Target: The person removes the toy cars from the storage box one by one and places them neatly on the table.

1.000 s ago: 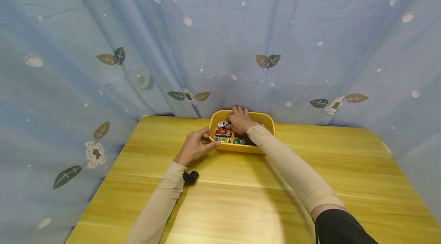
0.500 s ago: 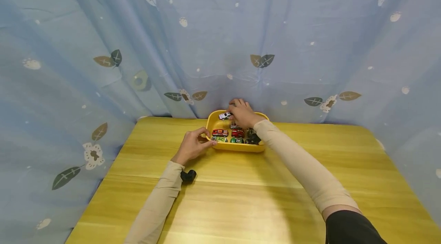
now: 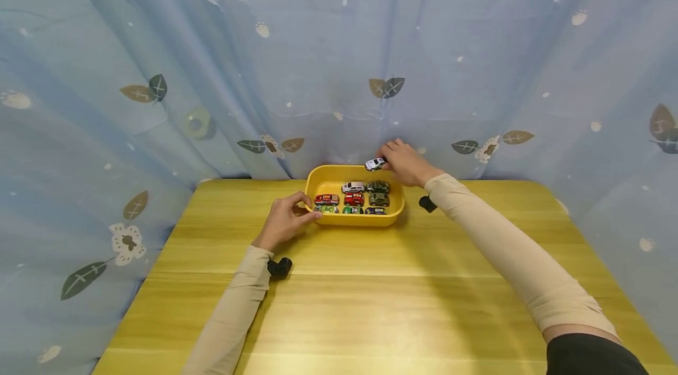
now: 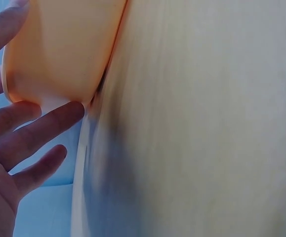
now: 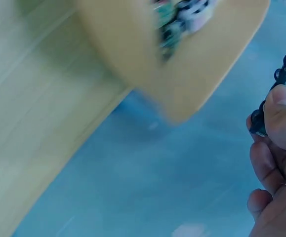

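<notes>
A yellow bin (image 3: 360,220) stands at the table's far edge with several toy cars in rows inside. Among them are a white toy car (image 3: 352,187), a red one (image 3: 354,199), an orange-red one (image 3: 326,200) and a blue one (image 3: 375,211). My left hand (image 3: 283,222) holds the bin's left front corner, thumb at the front rim and fingers round the side. Pinched between thumb and fingers of my right hand (image 3: 408,164) is a white police-style toy car (image 3: 375,163), raised over the back right rim. Its dark underside and wheels show in the right wrist view.
The wooden table (image 3: 344,304) stretches toward me in front of the bin. A blue patterned curtain (image 3: 339,57) hangs right behind it. Black wrist devices (image 3: 279,268) sit at both my wrists.
My right hand has lifted the white toy car from the bin's back left and carried it up and rightward. More cars are now uncovered. The left hand keeps its hold on the corner.
</notes>
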A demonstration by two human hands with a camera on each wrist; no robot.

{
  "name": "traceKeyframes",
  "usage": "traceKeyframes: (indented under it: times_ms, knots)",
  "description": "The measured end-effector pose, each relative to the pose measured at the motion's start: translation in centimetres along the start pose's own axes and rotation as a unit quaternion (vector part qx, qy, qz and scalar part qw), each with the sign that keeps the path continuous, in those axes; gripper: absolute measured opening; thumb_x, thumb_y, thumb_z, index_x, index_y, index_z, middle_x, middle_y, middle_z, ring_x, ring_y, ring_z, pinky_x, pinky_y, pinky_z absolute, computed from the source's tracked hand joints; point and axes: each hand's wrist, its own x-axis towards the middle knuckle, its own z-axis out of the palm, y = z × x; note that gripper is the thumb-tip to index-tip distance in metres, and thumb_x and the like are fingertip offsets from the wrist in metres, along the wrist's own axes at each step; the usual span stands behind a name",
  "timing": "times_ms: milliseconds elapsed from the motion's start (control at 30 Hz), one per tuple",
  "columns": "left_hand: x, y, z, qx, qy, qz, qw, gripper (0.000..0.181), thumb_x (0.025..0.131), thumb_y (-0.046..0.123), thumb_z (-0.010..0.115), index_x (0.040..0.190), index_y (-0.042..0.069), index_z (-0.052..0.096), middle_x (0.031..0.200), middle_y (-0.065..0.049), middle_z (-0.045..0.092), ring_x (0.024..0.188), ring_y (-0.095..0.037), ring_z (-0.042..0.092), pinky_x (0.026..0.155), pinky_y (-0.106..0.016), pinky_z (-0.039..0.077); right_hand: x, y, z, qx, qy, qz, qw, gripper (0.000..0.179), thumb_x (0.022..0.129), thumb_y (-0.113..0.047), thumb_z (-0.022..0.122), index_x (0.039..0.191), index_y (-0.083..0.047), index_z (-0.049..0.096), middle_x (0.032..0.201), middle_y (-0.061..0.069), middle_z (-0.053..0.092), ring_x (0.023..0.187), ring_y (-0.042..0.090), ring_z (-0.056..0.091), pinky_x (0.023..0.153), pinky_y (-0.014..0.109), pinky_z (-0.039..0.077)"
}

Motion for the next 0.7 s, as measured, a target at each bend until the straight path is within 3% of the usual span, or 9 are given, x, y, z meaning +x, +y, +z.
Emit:
traceKeyframes:
  times_ms: [367, 567, 700]
  knots:
    - [-0.1, 0.5, -0.3, -0.005, -0.011, -0.016, 0.9998, 0.035, 0.09, 0.023, 0.088, 0.111, 0.003, 0.068, 0.117, -0.018, 0.077, 0.099, -0.034, 0.081, 0.087, -0.045, 0.065, -6.0, 6.0, 1.3, -0.018, 0.012, 0.048, 0.9986, 0.022, 0.106, -0.008, 0.064, 0.122, 0.007, 0.063, 0.12, 0.026, 0.066, 0.111, 0.043, 0.056, 0.102, 0.057, 0.046]
    - [0.0, 0.8, -0.4, -0.009, -0.01, -0.03, 0.9995, 0.075, 0.088, 0.022, 0.09, 0.149, 0.004, 0.051, 0.139, -0.03, 0.066, 0.106, -0.041, 0.078, 0.09, -0.05, 0.063, -8.2, 7.5, 3.3, -0.031, 0.003, 0.067, 0.9973, 0.023, 0.104, -0.008, 0.065, 0.121, 0.008, 0.065, 0.12, 0.028, 0.067, 0.111, 0.046, 0.059, 0.101, 0.059, 0.05]
    - [0.1, 0.9, -0.3, -0.01, -0.016, -0.04, 0.999, 0.088, 0.088, 0.024, 0.09, 0.159, 0.005, 0.042, 0.141, -0.03, 0.064, 0.107, -0.041, 0.077, 0.092, -0.051, 0.062, -8.9, 7.8, 4.2, -0.03, -0.01, 0.083, 0.996, 0.023, 0.105, -0.009, 0.064, 0.122, 0.006, 0.066, 0.122, 0.027, 0.068, 0.111, 0.045, 0.058, 0.101, 0.059, 0.049]
